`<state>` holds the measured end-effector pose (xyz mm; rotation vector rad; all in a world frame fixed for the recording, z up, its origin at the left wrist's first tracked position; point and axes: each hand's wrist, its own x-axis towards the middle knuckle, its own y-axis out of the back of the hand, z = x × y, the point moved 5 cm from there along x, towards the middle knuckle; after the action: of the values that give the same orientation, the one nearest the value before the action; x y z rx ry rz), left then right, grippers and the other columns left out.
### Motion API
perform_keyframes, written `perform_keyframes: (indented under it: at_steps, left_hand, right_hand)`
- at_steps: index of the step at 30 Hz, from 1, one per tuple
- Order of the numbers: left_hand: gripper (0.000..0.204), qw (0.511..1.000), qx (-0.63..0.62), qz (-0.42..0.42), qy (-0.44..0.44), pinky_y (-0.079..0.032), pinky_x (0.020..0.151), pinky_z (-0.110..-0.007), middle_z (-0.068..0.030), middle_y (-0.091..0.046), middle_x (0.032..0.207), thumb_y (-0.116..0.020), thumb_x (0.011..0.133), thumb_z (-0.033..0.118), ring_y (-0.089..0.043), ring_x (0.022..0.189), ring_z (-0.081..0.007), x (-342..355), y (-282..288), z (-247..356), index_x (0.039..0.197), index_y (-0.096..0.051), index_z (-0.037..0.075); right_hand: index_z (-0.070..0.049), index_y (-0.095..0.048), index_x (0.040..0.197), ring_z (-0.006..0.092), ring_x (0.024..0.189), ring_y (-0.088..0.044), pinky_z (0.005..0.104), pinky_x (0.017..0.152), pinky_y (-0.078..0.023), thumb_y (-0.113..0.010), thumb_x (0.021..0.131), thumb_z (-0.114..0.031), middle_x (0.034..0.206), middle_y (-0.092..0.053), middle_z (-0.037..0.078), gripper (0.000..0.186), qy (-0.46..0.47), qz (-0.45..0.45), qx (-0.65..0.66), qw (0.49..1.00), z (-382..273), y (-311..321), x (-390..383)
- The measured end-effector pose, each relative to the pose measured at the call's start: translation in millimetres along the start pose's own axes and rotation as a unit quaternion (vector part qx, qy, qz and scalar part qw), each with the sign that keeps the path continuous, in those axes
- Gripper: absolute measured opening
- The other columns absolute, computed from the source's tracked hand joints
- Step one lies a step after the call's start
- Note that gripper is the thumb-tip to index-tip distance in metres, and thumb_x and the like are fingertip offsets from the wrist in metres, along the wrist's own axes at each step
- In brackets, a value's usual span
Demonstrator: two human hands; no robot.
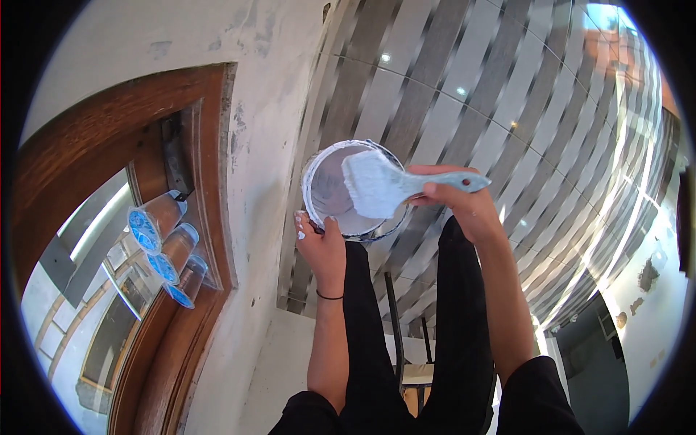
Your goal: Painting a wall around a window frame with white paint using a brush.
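A wide paintbrush (377, 185), its bristles coated in white paint, is gripped at the handle by my right hand (453, 194). The bristles are over the mouth of a round paint bucket (312, 196) whose rim and inner wall are smeared white. My left hand (321, 246) is closed on the bucket's near left rim, with the thumb at the inner edge and white paint on the fingers. Part of the bucket's inside is hidden behind the brush.
To the left, a wooden window frame (226, 174) is set in a patchy white wall (268, 94). Three sealed plastic cups (172, 254) with blue lids stand on its sill. Striped tiles (464, 80) cover the floor. A chair with dark metal legs (395, 319) is below, between my legs.
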<state>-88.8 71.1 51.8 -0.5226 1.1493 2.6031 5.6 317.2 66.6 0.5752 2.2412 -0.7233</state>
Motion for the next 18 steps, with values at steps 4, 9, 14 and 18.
perform_keyframes:
  at_steps: [4,9,14,18]
  left_hand:
    - [0.018,0.997,-0.063,0.011,0.039,-0.045,0.062,-0.036,-0.0148,-0.055,0.075,-0.059,0.081,0.003,-0.054,0.063,-0.0246,5,3,0,0.091,-0.046,-0.004]
    - [0.018,0.999,-0.031,0.003,0.031,-0.045,0.061,-0.035,-0.0131,-0.055,0.073,-0.06,0.082,0.004,-0.053,0.062,-0.0232,9,3,1,0.091,-0.046,-0.003]
    - [0.02,0.999,-0.005,-0.027,0.043,-0.045,0.062,-0.036,-0.0145,-0.055,0.075,-0.061,0.082,0.004,-0.054,0.064,-0.0238,13,2,1,0.093,-0.047,-0.005]
    - [0.023,0.999,-0.007,-0.024,0.029,-0.046,0.065,-0.038,-0.0156,-0.054,0.076,-0.061,0.082,0.005,-0.054,0.066,-0.0265,16,0,-14,0.096,-0.047,-0.006]
  right_hand:
    - [0.004,-0.068,0.115,0.0212,0.09,-0.07,0.0322,0.084,-0.056,-0.068,0.089,-0.014,0.101,-0.071,0.014,0.032,0.011,0.021,0.097,0.995,14,7,10]
    - [0.004,-0.068,0.114,0.0218,0.09,-0.07,0.0329,0.085,-0.056,-0.065,0.092,-0.015,0.102,-0.071,0.014,0.029,0.029,0.037,0.067,0.997,16,-8,12]
    - [0.005,-0.066,0.112,0.0251,0.088,-0.071,0.0365,0.083,-0.059,-0.063,0.094,-0.015,0.1,-0.071,0.015,0.028,0.043,0.04,0.095,0.994,29,-9,20]
    - [0.007,-0.062,0.117,0.0276,0.088,-0.071,0.0398,0.082,-0.06,-0.06,0.095,-0.015,0.101,-0.07,0.017,0.031,0.062,0.014,0.193,0.979,32,3,32]
